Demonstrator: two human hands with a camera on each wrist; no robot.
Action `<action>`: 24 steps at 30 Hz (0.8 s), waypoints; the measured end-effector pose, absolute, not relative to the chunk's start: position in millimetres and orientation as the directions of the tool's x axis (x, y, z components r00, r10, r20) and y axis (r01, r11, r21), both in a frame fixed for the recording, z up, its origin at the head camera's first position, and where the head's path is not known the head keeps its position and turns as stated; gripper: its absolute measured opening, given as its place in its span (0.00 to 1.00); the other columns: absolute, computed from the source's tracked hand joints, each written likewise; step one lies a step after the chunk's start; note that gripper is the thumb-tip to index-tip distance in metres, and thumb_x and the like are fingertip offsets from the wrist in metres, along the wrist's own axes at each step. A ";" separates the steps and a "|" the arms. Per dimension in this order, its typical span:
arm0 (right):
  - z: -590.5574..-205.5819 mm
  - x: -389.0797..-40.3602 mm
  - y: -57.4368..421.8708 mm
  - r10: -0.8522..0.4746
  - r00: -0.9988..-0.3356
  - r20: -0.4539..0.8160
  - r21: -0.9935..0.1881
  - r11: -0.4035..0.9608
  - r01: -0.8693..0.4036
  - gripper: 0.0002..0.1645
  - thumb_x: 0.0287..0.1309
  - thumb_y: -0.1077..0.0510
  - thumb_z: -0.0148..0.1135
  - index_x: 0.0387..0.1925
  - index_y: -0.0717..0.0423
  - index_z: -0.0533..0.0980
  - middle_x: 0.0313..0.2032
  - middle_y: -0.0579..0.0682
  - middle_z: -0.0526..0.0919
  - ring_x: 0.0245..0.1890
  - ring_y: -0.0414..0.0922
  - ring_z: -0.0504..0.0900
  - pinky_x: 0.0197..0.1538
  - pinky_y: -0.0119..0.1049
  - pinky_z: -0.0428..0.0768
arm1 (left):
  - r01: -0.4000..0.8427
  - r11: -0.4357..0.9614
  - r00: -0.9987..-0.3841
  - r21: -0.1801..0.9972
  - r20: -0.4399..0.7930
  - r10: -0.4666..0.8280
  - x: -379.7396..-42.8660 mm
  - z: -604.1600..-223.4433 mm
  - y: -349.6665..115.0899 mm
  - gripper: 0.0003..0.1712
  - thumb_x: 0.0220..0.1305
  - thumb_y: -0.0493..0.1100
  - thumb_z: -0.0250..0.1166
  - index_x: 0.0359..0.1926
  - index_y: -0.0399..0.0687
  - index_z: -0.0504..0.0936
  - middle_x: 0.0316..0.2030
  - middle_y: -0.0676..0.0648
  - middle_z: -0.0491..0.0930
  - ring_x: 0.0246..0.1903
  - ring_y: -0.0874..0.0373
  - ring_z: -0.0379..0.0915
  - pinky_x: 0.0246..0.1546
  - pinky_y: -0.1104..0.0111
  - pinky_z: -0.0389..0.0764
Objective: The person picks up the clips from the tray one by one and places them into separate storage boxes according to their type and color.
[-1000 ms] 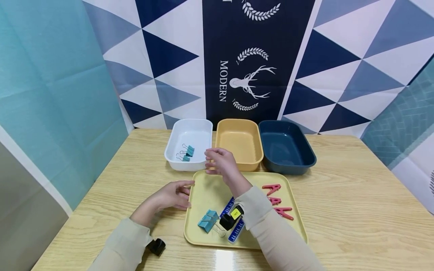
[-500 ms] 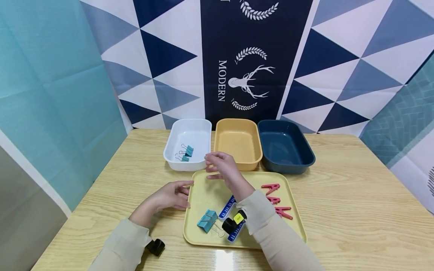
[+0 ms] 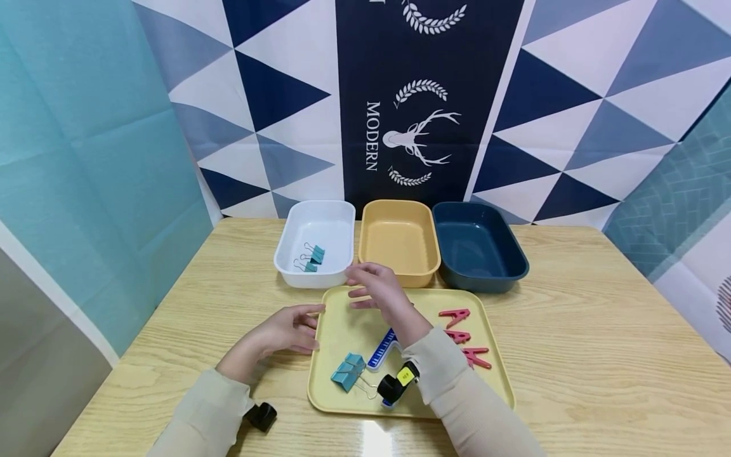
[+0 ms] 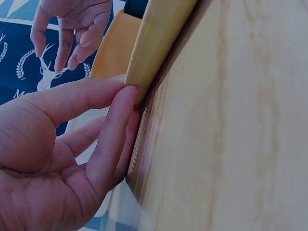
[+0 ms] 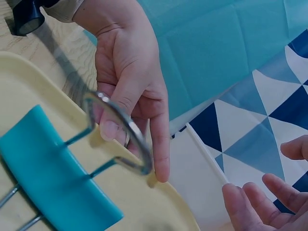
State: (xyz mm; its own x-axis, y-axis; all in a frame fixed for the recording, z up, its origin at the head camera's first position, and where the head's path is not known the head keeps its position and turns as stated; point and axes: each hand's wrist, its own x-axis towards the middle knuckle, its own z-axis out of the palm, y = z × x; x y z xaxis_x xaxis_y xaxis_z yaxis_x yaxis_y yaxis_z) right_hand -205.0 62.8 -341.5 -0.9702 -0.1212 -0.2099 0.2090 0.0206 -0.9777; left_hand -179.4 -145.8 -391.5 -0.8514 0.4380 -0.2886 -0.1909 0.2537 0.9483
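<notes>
My left hand (image 3: 288,331) rests at the left edge of the yellow tray (image 3: 337,301). In the left wrist view its fingertips (image 4: 126,90) touch the tray rim. My right hand (image 3: 379,293) hovers above the tray's far side, near the white bin's corner, its fingers loosely spread and holding nothing. Below it on the tray lies a teal binder clip (image 3: 349,372), which looms large in the right wrist view. Beside it lie blue strips (image 3: 381,349) with white edges, partly hidden by the right forearm. Several red clothespins (image 3: 455,315) lie on the tray's right side.
Behind the tray stand three bins in a row: white (image 3: 337,279), yellow-orange (image 3: 419,281) and dark blue (image 3: 485,284). Teal binder clips (image 3: 315,255) lie in the white one. A patterned cloth hangs behind the wooden table (image 3: 582,330).
My right hand has drawn back slightly toward me from the white bin's corner. The left hand stays at the tray's edge. The head view has shifted a little.
</notes>
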 end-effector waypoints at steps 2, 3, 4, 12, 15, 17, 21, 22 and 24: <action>-342.5 -204.2 63.1 -0.121 -0.972 -0.202 -0.979 0.024 0.201 0.21 0.58 0.53 0.60 0.49 0.62 0.75 0.45 0.63 0.76 0.41 0.59 0.79 0.35 0.41 0.84 | -0.196 0.255 -0.852 0.947 -0.293 0.434 -179.9 -391.9 -145.8 0.43 0.47 0.23 0.67 0.66 0.33 0.61 0.43 0.37 0.69 0.37 0.53 0.75 0.37 0.59 0.83; -342.9 -203.9 63.2 -0.121 -0.971 -0.204 -0.979 0.024 0.203 0.21 0.58 0.53 0.60 0.49 0.62 0.75 0.44 0.63 0.76 0.42 0.60 0.79 0.35 0.41 0.84 | -0.195 0.256 -0.852 0.947 -0.292 0.434 -180.2 -392.2 -145.9 0.43 0.47 0.23 0.67 0.66 0.33 0.61 0.43 0.37 0.69 0.37 0.53 0.75 0.37 0.59 0.83; -343.2 -203.4 63.4 -0.123 -0.971 -0.202 -0.979 0.027 0.201 0.21 0.58 0.54 0.60 0.49 0.63 0.75 0.44 0.62 0.77 0.42 0.60 0.79 0.36 0.41 0.84 | -0.193 0.257 -0.853 0.947 -0.292 0.433 -180.6 -392.5 -146.0 0.43 0.47 0.23 0.67 0.66 0.34 0.61 0.43 0.37 0.69 0.37 0.54 0.75 0.37 0.59 0.83; -344.9 -198.4 63.5 -0.128 -0.972 -0.197 -0.980 0.056 0.191 0.21 0.58 0.54 0.61 0.49 0.63 0.75 0.43 0.60 0.78 0.44 0.59 0.78 0.42 0.41 0.83 | -0.194 0.249 -0.851 0.949 -0.289 0.439 -181.5 -394.8 -146.7 0.43 0.48 0.23 0.66 0.66 0.34 0.61 0.43 0.37 0.69 0.37 0.54 0.75 0.37 0.59 0.83; -346.4 -196.2 63.7 -0.136 -0.970 -0.200 -0.979 0.071 0.192 0.21 0.57 0.54 0.62 0.49 0.63 0.75 0.44 0.58 0.79 0.44 0.58 0.77 0.44 0.43 0.82 | -0.194 0.248 -0.851 0.949 -0.289 0.438 -181.2 -395.0 -146.6 0.43 0.47 0.22 0.66 0.66 0.34 0.61 0.43 0.37 0.69 0.37 0.54 0.75 0.37 0.59 0.83; -347.5 -194.6 64.3 -0.150 -0.969 -0.195 -0.979 0.080 0.185 0.21 0.57 0.54 0.62 0.49 0.63 0.75 0.45 0.57 0.79 0.45 0.57 0.77 0.46 0.45 0.81 | -0.194 0.248 -0.851 0.949 -0.289 0.438 -181.2 -394.9 -146.7 0.43 0.47 0.23 0.67 0.66 0.34 0.60 0.43 0.37 0.69 0.37 0.54 0.75 0.37 0.59 0.83; -349.3 -191.1 65.6 -0.173 -0.965 -0.195 -0.979 0.088 0.182 0.22 0.55 0.54 0.64 0.49 0.62 0.75 0.46 0.55 0.79 0.46 0.57 0.76 0.47 0.46 0.80 | -0.194 0.248 -0.849 0.949 -0.289 0.442 -181.5 -394.9 -147.1 0.43 0.48 0.23 0.67 0.66 0.34 0.60 0.44 0.37 0.69 0.37 0.54 0.74 0.38 0.59 0.83; -349.7 -190.3 65.7 -0.177 -0.963 -0.201 -0.978 0.090 0.188 0.22 0.55 0.54 0.64 0.49 0.62 0.75 0.46 0.55 0.79 0.46 0.57 0.76 0.47 0.46 0.81 | -0.194 0.250 -0.849 0.949 -0.290 0.441 -181.6 -394.7 -147.2 0.43 0.48 0.23 0.67 0.66 0.34 0.60 0.44 0.37 0.69 0.38 0.54 0.74 0.38 0.59 0.83; -351.3 -189.1 66.0 -0.189 -0.958 -0.214 -0.976 0.089 0.201 0.23 0.55 0.54 0.65 0.50 0.62 0.75 0.46 0.55 0.78 0.46 0.57 0.75 0.46 0.44 0.81 | -0.195 0.250 -0.849 0.948 -0.291 0.441 -181.4 -394.3 -147.1 0.43 0.48 0.23 0.67 0.66 0.34 0.60 0.44 0.37 0.69 0.37 0.54 0.74 0.37 0.59 0.83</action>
State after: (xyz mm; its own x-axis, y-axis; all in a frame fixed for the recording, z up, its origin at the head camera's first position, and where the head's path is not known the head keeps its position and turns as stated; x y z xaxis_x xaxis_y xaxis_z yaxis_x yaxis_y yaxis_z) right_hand -189.1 66.0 -351.3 -0.9583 -0.1892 -0.2143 0.2005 0.0895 -0.9756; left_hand -181.4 -147.1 -394.3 -0.8492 0.4409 -0.2908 -0.1948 0.2502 0.9484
